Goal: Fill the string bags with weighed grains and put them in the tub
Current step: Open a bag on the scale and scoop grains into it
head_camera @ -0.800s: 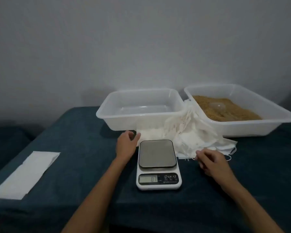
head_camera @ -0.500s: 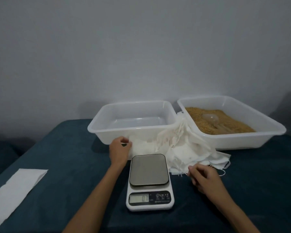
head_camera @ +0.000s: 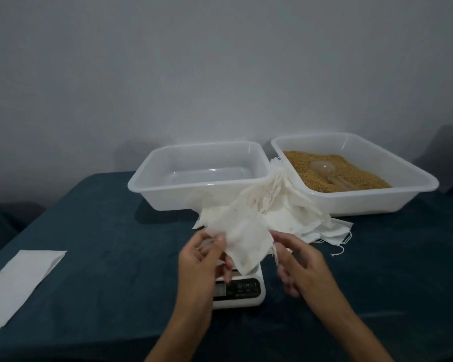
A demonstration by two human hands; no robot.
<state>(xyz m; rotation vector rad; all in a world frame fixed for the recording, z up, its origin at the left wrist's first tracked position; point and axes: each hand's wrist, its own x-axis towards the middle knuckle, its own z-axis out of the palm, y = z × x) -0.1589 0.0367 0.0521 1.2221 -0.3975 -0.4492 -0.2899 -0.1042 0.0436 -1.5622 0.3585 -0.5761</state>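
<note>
Nearest the camera, both hands are up over the scale (head_camera: pixel 239 290), which sits on the dark blue surface (head_camera: pixel 110 257) with its plate mostly hidden behind them. The left hand (head_camera: pixel 202 259) pinches one string bag (head_camera: pixel 242 241) by its left edge, fingers (head_camera: pixel 221 239) curled onto the cloth. The right hand (head_camera: pixel 302 265) has its fingers bent at the bag's right edge, by the loose drawstrings; it looks like a pinch there, though the blur makes the contact hard to confirm. Held by two sides like this, the bag looks ready to be pulled open at the mouth, right above the scale where it would be weighed.

Off to the left lies a folded white paper towel (head_camera: pixel 21 286), apart from everything else.

Just behind the hands is the pile of spare bags (head_camera: pixel 298 210), heaped against the gap between the two tubs so the next one is within easy reach. Farther back, the left tub (head_camera: pixel 147 188) holds no bags yet, so no bag is finished. The right tub (head_camera: pixel 424 182) holds the grains (head_camera: pixel 361 173), with a clear scoop (head_camera: pixel 324 169) lying in them.

Half a second ago the left hand rested at the rim of the left tub and the right hand was low beside the pile, with the scale plate bare. Now one bag is off the pile and in the air between both hands.
</note>
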